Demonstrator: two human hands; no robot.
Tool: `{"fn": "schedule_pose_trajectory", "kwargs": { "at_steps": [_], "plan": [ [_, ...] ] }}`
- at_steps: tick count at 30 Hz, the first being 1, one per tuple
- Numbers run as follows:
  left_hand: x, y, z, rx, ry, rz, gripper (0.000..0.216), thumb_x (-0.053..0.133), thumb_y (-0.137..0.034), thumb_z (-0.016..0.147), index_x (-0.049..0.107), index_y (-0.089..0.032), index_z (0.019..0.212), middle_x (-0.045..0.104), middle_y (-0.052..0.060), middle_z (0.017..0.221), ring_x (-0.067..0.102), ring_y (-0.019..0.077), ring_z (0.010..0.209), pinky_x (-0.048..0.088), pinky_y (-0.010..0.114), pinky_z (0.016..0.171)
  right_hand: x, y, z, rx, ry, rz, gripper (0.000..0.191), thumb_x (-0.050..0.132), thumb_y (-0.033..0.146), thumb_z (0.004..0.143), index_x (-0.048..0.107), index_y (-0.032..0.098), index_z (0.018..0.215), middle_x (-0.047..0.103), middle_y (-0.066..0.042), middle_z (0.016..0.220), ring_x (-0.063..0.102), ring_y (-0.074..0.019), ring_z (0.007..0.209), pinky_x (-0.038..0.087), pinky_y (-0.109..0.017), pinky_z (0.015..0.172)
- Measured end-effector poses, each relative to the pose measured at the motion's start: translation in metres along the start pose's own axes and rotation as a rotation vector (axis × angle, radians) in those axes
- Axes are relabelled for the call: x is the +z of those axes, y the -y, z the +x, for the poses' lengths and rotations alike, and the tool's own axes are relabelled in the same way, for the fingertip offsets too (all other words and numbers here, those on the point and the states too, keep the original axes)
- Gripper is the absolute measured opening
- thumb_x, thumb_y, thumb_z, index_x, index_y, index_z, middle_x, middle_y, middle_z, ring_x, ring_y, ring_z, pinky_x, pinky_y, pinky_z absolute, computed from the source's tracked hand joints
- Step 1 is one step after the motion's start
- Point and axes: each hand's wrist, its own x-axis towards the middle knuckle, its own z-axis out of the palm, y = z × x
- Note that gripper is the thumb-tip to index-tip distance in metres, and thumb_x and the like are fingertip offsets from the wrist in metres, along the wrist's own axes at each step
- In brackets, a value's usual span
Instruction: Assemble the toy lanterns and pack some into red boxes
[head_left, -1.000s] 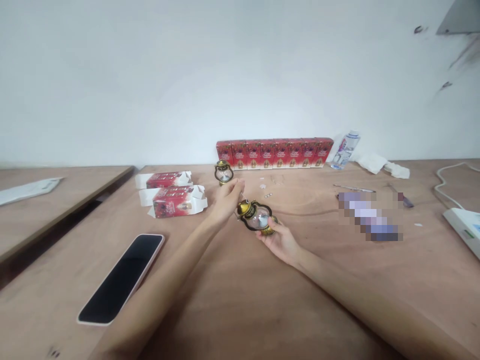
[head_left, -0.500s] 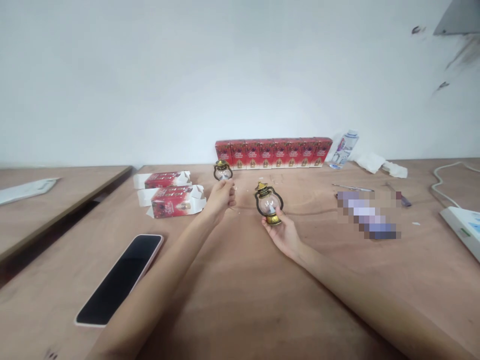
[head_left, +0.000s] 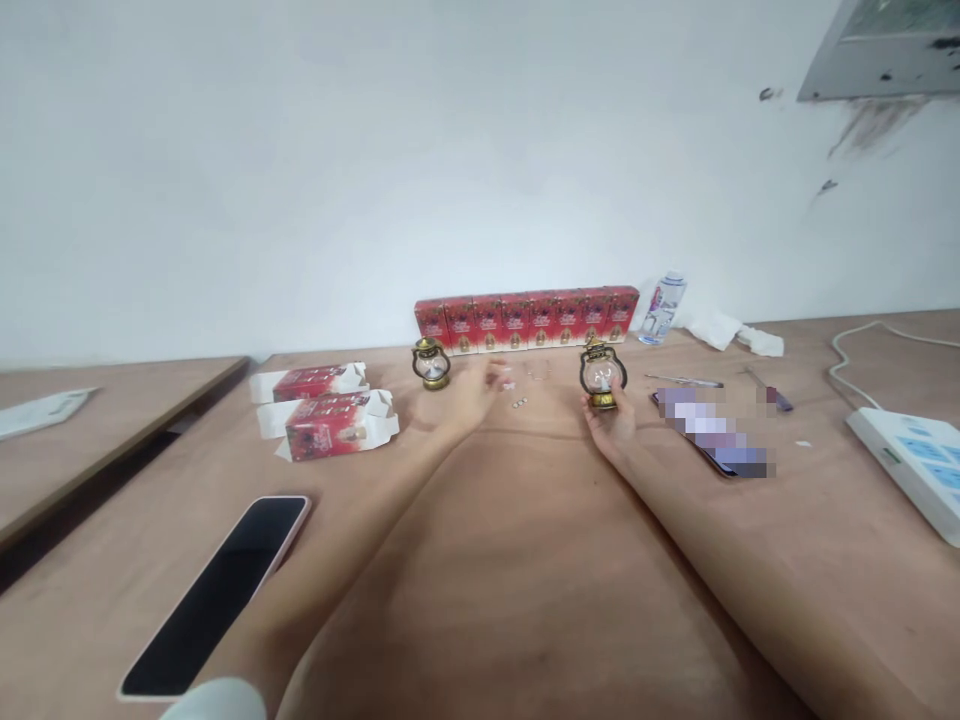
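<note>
Someone's right hand [head_left: 611, 430] is gripping a small brass-coloured lantern [head_left: 601, 377] low down by its base, a digit pressing against the glass, and the lantern is standing nearly upright in that grasp, right of the middle of the tabletop [head_left: 480, 560]. Whether its base is also touching the wood, I cannot tell from where I am standing. The left hand [head_left: 471, 396] is hovering farther left, fingers loosely curling near some silvery discs [head_left: 520, 404] and white scraps [head_left: 509, 386]; its fingertips are blurring, so I cannot tell if they are pinching anything. Just to the left of that hand, a second lantern [head_left: 430, 365] is standing upright near the end of a row of red boxes [head_left: 525, 320]. Two opened cartons [head_left: 330, 428] are lying farther left, flaps spreading.

To my eye, the step in hand is pairing a steadying hold on one side with finer fingerwork among the small parts on the other. The next move is probably calling for a firm grip on the base and a light fingertip touch, without nudging the second lantern.
</note>
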Motion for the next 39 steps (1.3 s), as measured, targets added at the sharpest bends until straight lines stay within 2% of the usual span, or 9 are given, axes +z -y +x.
{"fn": "schedule_pose_trajectory", "kwargs": {
  "at_steps": [4,7,14,21,26,30,33,36,39],
  "plan": [
    [0.043,-0.007,0.043,0.117,0.092,0.263,0.034,0.052,-0.009,0.081,0.052,-0.016,0.114,0.068,0.011,0.099,0.059,0.0251,0.106,0.032,0.044,0.099,-0.002,-0.001,0.003,-0.005,0.015,-0.002,0.02,0.069,0.034,0.074,0.058,0.019,0.07,0.064,0.005,0.058,0.06,-0.0066,0.051,0.054,-0.016,0.054],
    [0.07,-0.008,0.07,0.152,0.14,0.395,0.033,0.049,-0.008,0.084,0.053,-0.013,0.115,0.066,0.014,0.105,0.055,0.0259,0.113,0.026,0.048,0.104,-0.002,-0.002,0.003,0.004,0.036,-0.003,0.022,0.071,0.036,0.071,0.057,0.019,0.07,0.064,0.006,0.058,0.06,-0.0066,0.052,0.054,-0.016,0.054],
    [0.098,0.006,0.084,0.103,0.215,0.374,0.029,0.054,-0.032,0.088,0.056,-0.015,0.111,0.057,0.008,0.117,0.056,0.0215,0.105,0.045,0.046,0.092,0.0,-0.002,0.003,0.028,0.072,-0.011,0.027,0.076,0.039,0.065,0.056,0.021,0.069,0.063,0.008,0.058,0.061,-0.0067,0.054,0.052,-0.016,0.054],
    [0.08,-0.005,0.073,0.034,0.127,-0.013,0.008,0.062,-0.019,0.079,0.063,-0.015,0.085,0.065,0.009,0.097,0.051,0.0251,0.112,0.033,0.043,0.101,0.002,0.001,0.003,0.063,0.078,-0.025,0.025,0.075,0.04,0.066,0.058,0.022,0.07,0.063,0.007,0.058,0.059,-0.0077,0.052,0.05,-0.017,0.05],
    [0.058,-0.018,0.027,-0.056,0.065,-0.427,0.011,0.06,-0.023,0.078,0.065,-0.019,0.086,0.069,0.006,0.093,0.06,0.0208,0.096,0.042,0.031,0.089,0.009,-0.014,-0.013,0.092,0.147,-0.076,0.026,0.077,0.04,0.063,0.059,0.021,0.07,0.065,0.007,0.064,0.056,-0.0063,0.052,0.044,-0.015,0.045],
    [0.042,-0.006,-0.026,-0.185,-0.01,-0.706,0.027,0.072,-0.021,0.066,0.065,-0.017,0.092,0.069,0.004,0.099,0.061,0.0173,0.095,0.045,0.024,0.084,0.017,-0.047,-0.048,0.1,0.301,-0.232,0.039,0.08,0.047,0.054,0.062,0.021,0.078,0.066,0.004,0.071,0.058,-0.0091,0.059,0.046,-0.018,0.048],
    [0.028,0.012,-0.054,-0.328,-0.089,-0.885,0.024,0.065,-0.035,0.073,0.064,-0.015,0.086,0.069,0.004,0.089,0.062,0.0149,0.08,0.049,0.023,0.072,0.02,-0.065,-0.073,0.091,0.446,-0.315,0.036,0.076,0.046,0.061,0.064,0.021,0.083,0.065,0.004,0.073,0.058,-0.0097,0.062,0.048,-0.02,0.056],
    [0.016,0.024,-0.066,-0.454,-0.139,-1.041,0.025,0.055,-0.039,0.081,0.063,-0.016,0.088,0.068,0.003,0.083,0.061,0.0121,0.071,0.05,0.021,0.064,0.022,-0.07,-0.084,0.075,0.561,-0.401,0.028,0.076,0.034,0.065,0.064,0.022,0.088,0.067,0.002,0.082,0.061,-0.0108,0.071,0.05,-0.022,0.067],
    [0.01,0.028,-0.069,-0.536,-0.13,-1.155,0.022,0.051,-0.033,0.084,0.062,-0.015,0.087,0.067,0.004,0.079,0.061,0.0116,0.067,0.051,0.02,0.061,0.026,-0.073,-0.084,0.007,0.546,-0.464,0.025,0.075,0.026,0.065,0.063,0.023,0.087,0.068,0.002,0.086,0.062,-0.0121,0.077,0.05,-0.022,0.069]
  ]
}}
